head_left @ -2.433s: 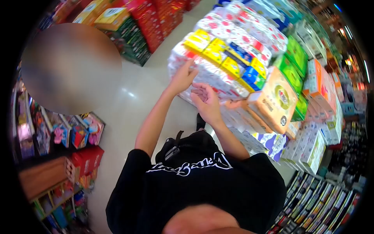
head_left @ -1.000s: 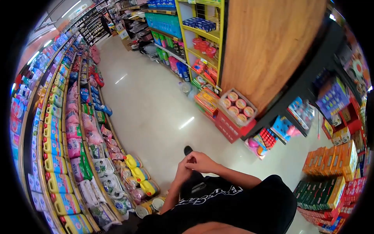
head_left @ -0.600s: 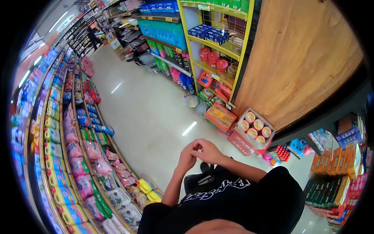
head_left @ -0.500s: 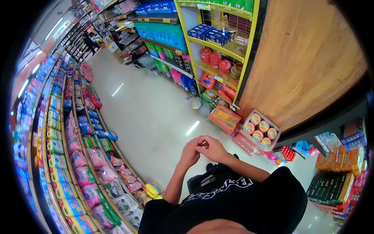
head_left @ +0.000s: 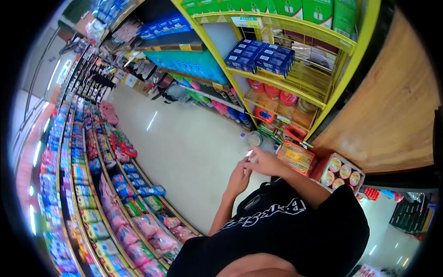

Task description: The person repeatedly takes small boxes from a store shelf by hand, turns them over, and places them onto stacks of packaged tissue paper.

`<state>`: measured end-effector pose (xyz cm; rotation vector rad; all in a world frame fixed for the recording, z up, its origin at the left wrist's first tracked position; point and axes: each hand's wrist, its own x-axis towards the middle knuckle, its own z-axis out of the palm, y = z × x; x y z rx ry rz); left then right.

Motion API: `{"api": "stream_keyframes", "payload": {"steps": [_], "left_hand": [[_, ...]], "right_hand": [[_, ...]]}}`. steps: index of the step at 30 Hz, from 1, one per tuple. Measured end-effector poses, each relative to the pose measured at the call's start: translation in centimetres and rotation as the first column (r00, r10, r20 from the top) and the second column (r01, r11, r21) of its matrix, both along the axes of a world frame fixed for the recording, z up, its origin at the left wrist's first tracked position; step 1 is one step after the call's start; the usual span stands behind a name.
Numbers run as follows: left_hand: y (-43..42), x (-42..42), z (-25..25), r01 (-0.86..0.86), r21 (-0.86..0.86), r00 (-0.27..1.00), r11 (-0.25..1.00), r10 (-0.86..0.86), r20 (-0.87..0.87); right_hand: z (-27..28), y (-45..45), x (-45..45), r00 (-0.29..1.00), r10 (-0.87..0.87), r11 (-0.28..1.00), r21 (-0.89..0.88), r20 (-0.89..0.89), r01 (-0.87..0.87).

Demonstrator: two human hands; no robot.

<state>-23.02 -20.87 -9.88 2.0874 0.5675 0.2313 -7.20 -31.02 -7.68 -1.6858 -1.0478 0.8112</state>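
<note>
Just in front of my black shirt point(head_left: 272, 226), my left hand point(head_left: 238, 176) and my right hand point(head_left: 265, 162) meet at the fingertips. The fingers of both are curled and closed. Whether anything is between them is hidden or too small to tell. A small white bright patch shows by the right fingertips; I cannot tell whether it is a thing or a glare on the floor. A black bag point(head_left: 254, 198) hangs at my front below the hands.
Shelves of bottles and packets point(head_left: 104, 226) line the left. On the right a yellow rack point(head_left: 295, 87) holds blue boxes point(head_left: 258, 57) and red tubs point(head_left: 280, 93). An orange box point(head_left: 295, 157) and a box of round tubs point(head_left: 341, 173) stand near a wooden panel point(head_left: 392, 124). A person point(head_left: 101, 79) is far off.
The view has swung from stacked packs to an aisle, and the yellow rack looks nearer. My hands, apart at first, came together; my right hand now sits slightly higher than my left.
</note>
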Motion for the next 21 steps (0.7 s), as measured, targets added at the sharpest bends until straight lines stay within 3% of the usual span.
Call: {"api": "stream_keyframes", "payload": {"steps": [1, 2, 4, 7, 10, 13, 16, 17, 20, 21], "left_hand": [[1.9, 1.7, 1.2, -0.045, -0.079, 0.997, 0.996, 0.04, -0.071], [4.4, 3.6, 1.4, -0.049, -0.009, 0.998, 0.999, 0.049, -0.049], [10.2, 8.1, 1.2, -0.038, 0.107, 0.999, 0.993, 0.039, -0.005], [14.9, 13.7, 4.0, -0.011, 0.089, 0.997, 0.996, 0.005, 0.073], [20.0, 19.8, 3.8, 0.026, 0.343, 0.963, 0.939, -0.115, 0.242], [22.7, 24.9, 6.0, 0.053, 0.425, 0.933, 0.904, -0.197, 0.302], [24.6, 28.6, 7.7, 0.126, 0.369, 0.915, 0.921, -0.252, 0.316], [25.6, 29.6, 7.7, 0.158, 0.435, 0.913, 0.886, -0.299, 0.278], [26.5, 30.8, 9.5, 0.255, 0.404, 0.921, 0.878, -0.348, 0.175], [26.7, 30.9, 10.4, 0.298, 0.292, 0.933, 0.909, -0.342, 0.112]], "right_hand": [[0.1, 1.9, 1.8, 0.994, -0.05, 0.998, 0.031, 0.092, 0.047], [0.2, 3.8, 3.6, 0.978, -0.101, 0.994, 0.06, 0.183, 0.091], [2.3, 8.2, 8.6, 0.804, -0.406, 0.913, 0.143, 0.435, 0.383], [5.8, 11.6, 13.0, 0.647, -0.54, 0.826, 0.189, 0.539, 0.531], [6.1, 15.3, 16.5, 0.499, -0.615, 0.747, 0.249, 0.61, 0.617], [5.9, 18.4, 17.7, 0.402, -0.646, 0.672, 0.234, 0.648, 0.702], [5.4, 20.5, 18.1, 0.36, -0.604, 0.605, 0.114, 0.711, 0.788], [5.1, 20.9, 18.1, 0.325, -0.611, 0.571, 0.117, 0.722, 0.812], [4.3, 21.4, 18.1, 0.199, -0.61, 0.484, 0.161, 0.767, 0.86], [4.7, 21.5, 17.9, 0.173, -0.625, 0.459, 0.178, 0.762, 0.871]]}}
